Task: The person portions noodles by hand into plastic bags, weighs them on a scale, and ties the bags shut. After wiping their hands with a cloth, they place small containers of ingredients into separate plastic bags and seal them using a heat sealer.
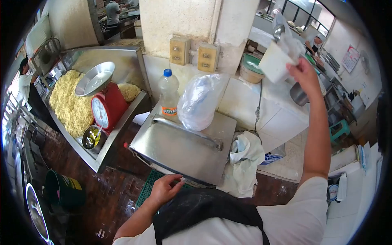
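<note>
My right hand (304, 75) is raised at the upper right, its fingers closed on the edge of a white container (277, 63). A clear plastic bag (289, 41) and a metal spoon (279, 32) stick out of the container's top. Below and left of it is a tub with a green lid (252, 67). My left hand (166, 188) hangs low in front of the black apron, fingers partly curled and apart, holding nothing. Ahead of it lies a stainless steel lid with a handle (179, 143), bearing a plastic bottle (168, 92) and a filled plastic bag (202, 102).
A metal tray (107, 153) at left holds noodles (71, 102), a red scale (110, 106) and a metal pot (94, 139). A cloth (245, 159) hangs beside the steel lid. People stand at far left (26, 87) and in the background.
</note>
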`<state>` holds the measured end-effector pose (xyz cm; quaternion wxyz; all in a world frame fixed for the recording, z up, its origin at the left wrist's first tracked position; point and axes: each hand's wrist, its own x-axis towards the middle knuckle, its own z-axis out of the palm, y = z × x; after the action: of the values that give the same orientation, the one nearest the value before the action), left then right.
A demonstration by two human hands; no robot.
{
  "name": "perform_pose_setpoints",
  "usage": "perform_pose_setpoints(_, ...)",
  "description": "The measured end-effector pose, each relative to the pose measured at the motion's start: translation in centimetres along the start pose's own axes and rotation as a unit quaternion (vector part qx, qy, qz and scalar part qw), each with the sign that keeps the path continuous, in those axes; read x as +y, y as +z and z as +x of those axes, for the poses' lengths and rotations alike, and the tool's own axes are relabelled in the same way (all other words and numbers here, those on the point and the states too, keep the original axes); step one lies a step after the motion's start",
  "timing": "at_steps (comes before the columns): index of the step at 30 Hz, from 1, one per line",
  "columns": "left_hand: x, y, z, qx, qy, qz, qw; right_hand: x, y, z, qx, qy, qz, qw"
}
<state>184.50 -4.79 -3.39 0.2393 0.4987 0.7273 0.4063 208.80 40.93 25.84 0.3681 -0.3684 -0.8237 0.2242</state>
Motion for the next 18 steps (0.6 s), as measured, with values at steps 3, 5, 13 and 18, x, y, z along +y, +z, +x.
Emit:
perform_pose_setpoints(3, 0.1, -1.4, -0.8, -0.028, -0.03, 0.017, 0.999, 1.2, 1.7, 5.1, 0.021, 0.02, -0.022, 0.999)
perform_pose_setpoints(5, -0.8, -2.3, -1.1, -0.049, -0.061, 0.056, 0.995, 3.1, 3.2, 8.1, 0.054, 0.034, -0.043, 0.997)
perform_pose_setpoints(13, -2.3, -4.0, -4.3, -0.072, -0.113, 0.067, 0.989, 3.8, 6.9, 10.7, 0.027, 0.064, -0.136, 0.988)
perform_pose_setpoints(18, -1.8, -3.5, -3.5, -0.035, -0.161, 0.062, 0.984, 4.9, 7.6, 11.7, 0.045, 0.0, -0.173, 0.984)
